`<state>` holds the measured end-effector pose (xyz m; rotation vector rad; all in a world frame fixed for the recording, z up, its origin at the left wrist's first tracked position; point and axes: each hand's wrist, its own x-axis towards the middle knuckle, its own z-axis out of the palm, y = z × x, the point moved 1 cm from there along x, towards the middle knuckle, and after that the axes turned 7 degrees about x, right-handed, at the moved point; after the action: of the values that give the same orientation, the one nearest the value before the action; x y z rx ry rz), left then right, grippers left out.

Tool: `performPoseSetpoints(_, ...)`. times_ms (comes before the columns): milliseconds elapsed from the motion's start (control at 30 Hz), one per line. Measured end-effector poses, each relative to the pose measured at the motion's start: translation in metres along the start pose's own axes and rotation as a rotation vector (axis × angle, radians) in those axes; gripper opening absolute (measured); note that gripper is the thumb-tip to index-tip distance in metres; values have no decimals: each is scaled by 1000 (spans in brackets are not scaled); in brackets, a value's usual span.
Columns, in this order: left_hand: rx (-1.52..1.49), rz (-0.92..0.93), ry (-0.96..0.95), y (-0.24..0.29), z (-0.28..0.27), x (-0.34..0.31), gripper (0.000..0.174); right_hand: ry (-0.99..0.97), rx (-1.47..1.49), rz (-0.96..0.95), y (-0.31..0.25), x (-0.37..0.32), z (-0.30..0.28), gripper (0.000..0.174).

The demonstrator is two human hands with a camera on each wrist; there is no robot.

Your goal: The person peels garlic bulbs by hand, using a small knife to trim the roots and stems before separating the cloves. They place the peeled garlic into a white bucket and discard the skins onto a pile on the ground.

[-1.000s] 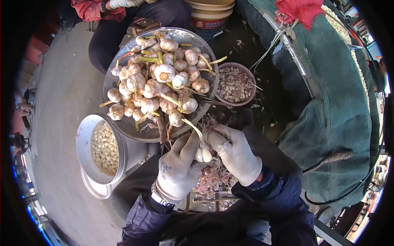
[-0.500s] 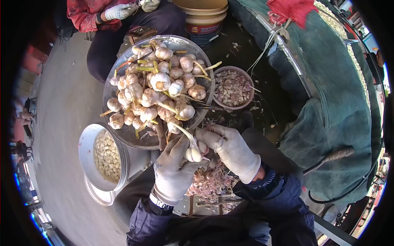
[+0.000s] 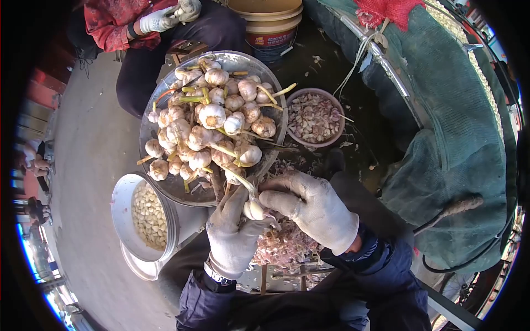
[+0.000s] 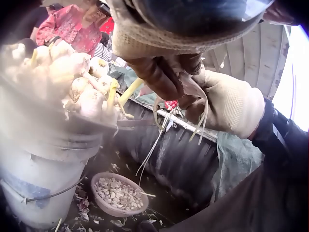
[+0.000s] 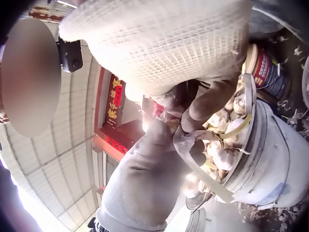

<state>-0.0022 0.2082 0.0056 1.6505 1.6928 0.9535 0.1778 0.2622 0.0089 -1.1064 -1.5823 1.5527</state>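
In the head view, my gloved left hand [image 3: 229,237] holds a partly peeled garlic bulb [image 3: 253,210] between thumb and fingers, its long pale stem pointing up and away. My gloved right hand [image 3: 320,212] is at the bulb's right side, thumb and forefinger pinching it where the skin hangs loose. A strip of papery garlic skin [image 5: 195,166] dangles by the fingers in the right wrist view. Just beyond both hands, a heap of whole garlic bulbs [image 3: 212,116] with cut stems lies in a round metal tray [image 3: 271,156].
Left of my knees stands a white bucket [image 3: 122,207] of peeled cloves. A pink bowl [image 3: 341,132] of unpeeled cloves sits at right, near green netting [image 3: 458,138]. Loose skins [image 3: 287,243] lie below my hands. Another person [image 3: 118,27] sits opposite, by stacked buckets [image 3: 270,27].
My right hand has come in closer to the bulb, from slightly apart to fingertips against it. The left hand keeps its hold on the bulb. The head view has shifted slightly.
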Motion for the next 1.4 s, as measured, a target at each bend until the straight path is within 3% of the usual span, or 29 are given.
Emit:
performPoseSetpoints(133,-4,-3,12,-2,0,-1,58,-71,55,-1,-7,1,-5,29)
performPoseSetpoints(200,-31,3,-21,1,-1,0,55,-92,338,273,-3,1,-6,32)
performPoseSetpoints(333,-58,-13,-36,1,-2,-2,52,-70,245,226,10,1,-10,33)
performPoseSetpoints(400,-269,-167,-65,9,-5,-1,49,3,512,371,5,3,-12,33)
performPoseSetpoints(433,-232,-186,-51,6,-8,-3,47,24,574,366,2,4,-13,36)
performPoseSetpoints(567,-503,-232,118,-4,-8,-1,40,74,630,457,-7,7,-17,40)
performPoseSetpoints(800,-462,-244,129,-4,-19,-1,40,169,622,427,-11,11,-20,25)
performPoseSetpoints(933,-412,-193,25,-11,-17,-1,43,196,565,405,-14,13,-20,23)
performPoseSetpoints(1000,-190,-141,-79,-13,-19,-2,47,234,539,407,-17,13,-17,23)
performPoseSetpoints(1100,-269,-168,-82,-11,-19,-2,45,319,514,326,-19,13,-28,26)
performPoseSetpoints(1200,-352,-222,-86,-13,-16,-4,45,284,423,275,-26,12,-28,26)
performPoseSetpoints(1267,-392,-246,-82,-14,-16,-4,46,262,455,331,-24,11,-22,23)
performPoseSetpoints(1400,-746,-308,-222,-5,-17,-3,52,203,438,362,-28,10,-17,22)
